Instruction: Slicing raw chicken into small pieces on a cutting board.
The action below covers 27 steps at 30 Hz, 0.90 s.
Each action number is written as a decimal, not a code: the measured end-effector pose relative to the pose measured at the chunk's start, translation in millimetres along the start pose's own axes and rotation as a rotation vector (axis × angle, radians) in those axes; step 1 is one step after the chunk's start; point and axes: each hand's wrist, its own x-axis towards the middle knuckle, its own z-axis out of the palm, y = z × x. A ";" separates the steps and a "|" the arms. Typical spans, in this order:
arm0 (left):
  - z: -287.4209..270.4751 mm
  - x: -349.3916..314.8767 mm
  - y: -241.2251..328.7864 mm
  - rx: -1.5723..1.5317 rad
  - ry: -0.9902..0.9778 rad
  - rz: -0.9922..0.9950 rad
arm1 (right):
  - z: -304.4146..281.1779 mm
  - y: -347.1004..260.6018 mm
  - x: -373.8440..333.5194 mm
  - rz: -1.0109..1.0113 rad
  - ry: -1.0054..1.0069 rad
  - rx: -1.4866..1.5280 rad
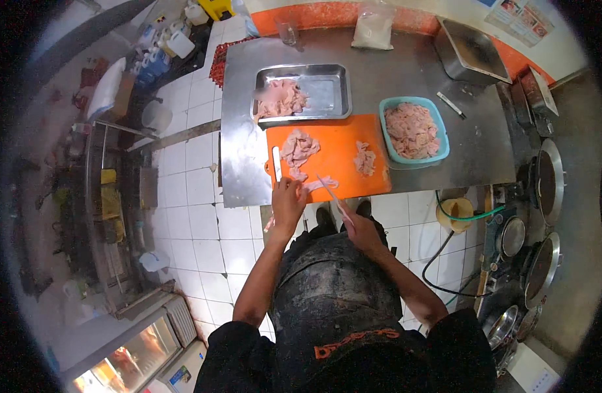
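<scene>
My right hand (358,230) grips a knife (330,190), its blade pointing away and to the left over the orange cutting board (337,141). The blade lies at a strip of raw pale pink meat (311,186) near the board's front edge. At that strip's left end, my left hand (288,200) is closed with its fingertips on the meat. Beyond that hand lies a larger pile of raw meat (300,147). A smaller heap of cut pieces (364,159) sits at the board's right. Along the board's left side is a slim white bar (277,162).
Behind the board stands a steel tray (334,92) partly filled with meat. A light-blue basin (383,124) full of cut meat is at the right. Farther back are a glass (287,33), a bag of white stuff (374,29), a marker-like stick (451,105) and a steel container (468,56).
</scene>
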 end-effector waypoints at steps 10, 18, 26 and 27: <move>38.8 0.0 -14.2 -0.398 -0.122 0.103 | 32.5 -2.9 -6.9 0.058 -0.006 -0.062; -13.9 16.5 51.6 0.067 -0.055 0.403 | 75.8 51.0 5.7 0.113 0.019 -0.051; 38.5 0.8 -8.3 -0.153 -0.246 0.110 | 32.0 -5.8 -16.3 0.227 -0.164 -0.288; 42.1 1.9 -5.7 -0.181 -0.202 0.103 | 26.9 0.4 -20.6 0.231 -0.153 -0.290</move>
